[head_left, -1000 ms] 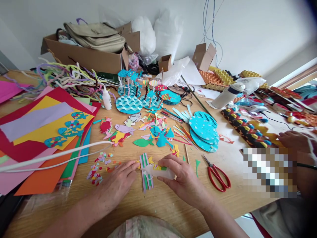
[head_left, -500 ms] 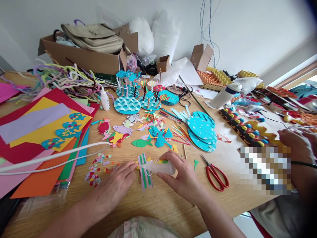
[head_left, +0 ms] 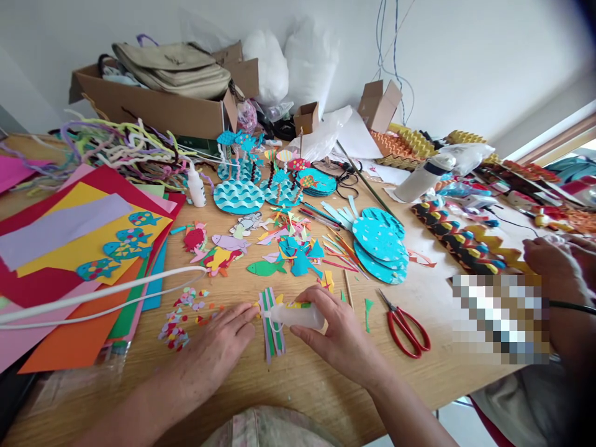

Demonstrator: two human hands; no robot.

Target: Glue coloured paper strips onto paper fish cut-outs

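Right hand (head_left: pixel 336 326) clamped on a bottle (head_left: pixel 302 317) over striped paper (head_left: pixel 269 338); left hand (head_left: pixel 221 335) alongside, grip unclear

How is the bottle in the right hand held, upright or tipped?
Tipped: the squeeze bottle is nearly sideways in the right hand, nozzle at the striped paper.

No legible txt, nos. or brands on held btl (head_left: pixel 302 317) or elsewhere in view.

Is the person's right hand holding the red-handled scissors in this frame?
No, the right hand grips a translucent bottle, while the scissors lie apart from it on the wooden table.
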